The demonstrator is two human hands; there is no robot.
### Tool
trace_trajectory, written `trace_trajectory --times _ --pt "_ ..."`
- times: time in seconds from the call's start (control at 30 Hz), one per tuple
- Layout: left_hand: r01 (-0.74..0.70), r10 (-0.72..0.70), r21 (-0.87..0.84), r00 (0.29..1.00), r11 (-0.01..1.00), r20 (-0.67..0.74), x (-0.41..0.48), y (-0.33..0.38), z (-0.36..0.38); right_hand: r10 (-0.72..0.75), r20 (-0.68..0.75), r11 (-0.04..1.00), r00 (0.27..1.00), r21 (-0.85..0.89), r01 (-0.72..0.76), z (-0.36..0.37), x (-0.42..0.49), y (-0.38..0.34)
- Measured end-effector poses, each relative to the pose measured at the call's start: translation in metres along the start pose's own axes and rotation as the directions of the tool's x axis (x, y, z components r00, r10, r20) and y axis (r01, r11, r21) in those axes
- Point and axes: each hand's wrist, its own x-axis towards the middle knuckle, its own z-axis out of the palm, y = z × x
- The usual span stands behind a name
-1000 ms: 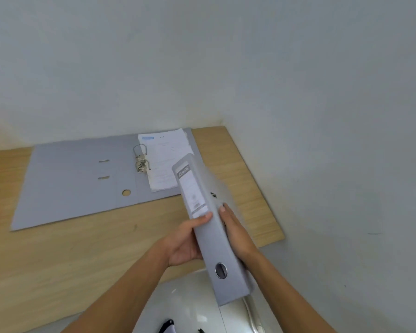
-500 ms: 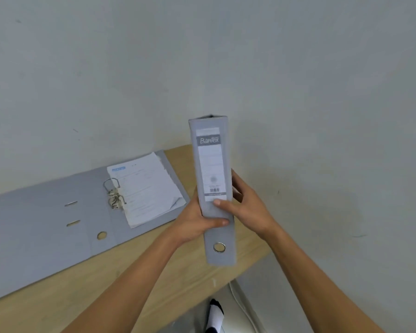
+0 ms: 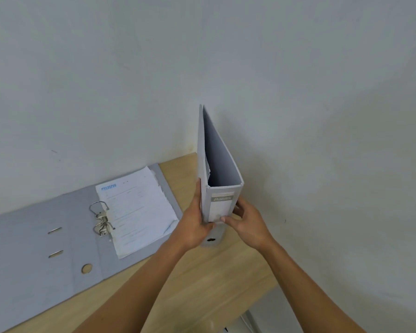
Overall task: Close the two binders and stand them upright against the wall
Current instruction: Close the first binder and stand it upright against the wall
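I am holding the closed lever-arch binder upright at the bench corner, left hand and right hand clamped on its spine (second binder lying open), needing it square against the wall.

**Two grey binders, one shut, one open**

I hold the closed grey binder upright at the table's far right corner, labelled spine toward me, by the wall. The open grey binder lies flat to the left, rings up, a stack of white printed sheets on its right half.
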Motion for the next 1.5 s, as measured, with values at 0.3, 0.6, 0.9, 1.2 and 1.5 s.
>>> trace_trajectory --times 0.3,0.6,0.9,1.2,1.5 --pt "0.065 -0.062 0.058 0.996 0.996 -0.059 0.069 -0.01 -0.006 0.028 -0.188 0.996 0.982 -0.074 -0.043 -0.004 0.059 -0.009" --pt "0.078 -0.069 0.077 0.991 0.994 -0.118 0.128 -0.012 -0.003 0.171 -0.392 0.984 0.904 0.116 -0.136 0.007 0.1 -0.017" --pt "0.082 -0.079 0.037 0.995 0.996 -0.055 0.154 -0.014 0.001 0.188 -0.358 0.981 0.914 0.122 -0.154 0.001 0.121 -0.003" --pt "0.087 -0.083 0.076 0.995 0.993 -0.063 0.151 -0.02 0.005 0.181 -0.302 0.978 0.936 0.157 -0.139 0.009 0.116 0.007" --pt "0.168 -0.151 0.137 0.981 0.976 -0.125 0.142 -0.011 -0.001 0.153 -0.26 0.978 0.953 0.176 -0.109 0.0 0.115 0.005"
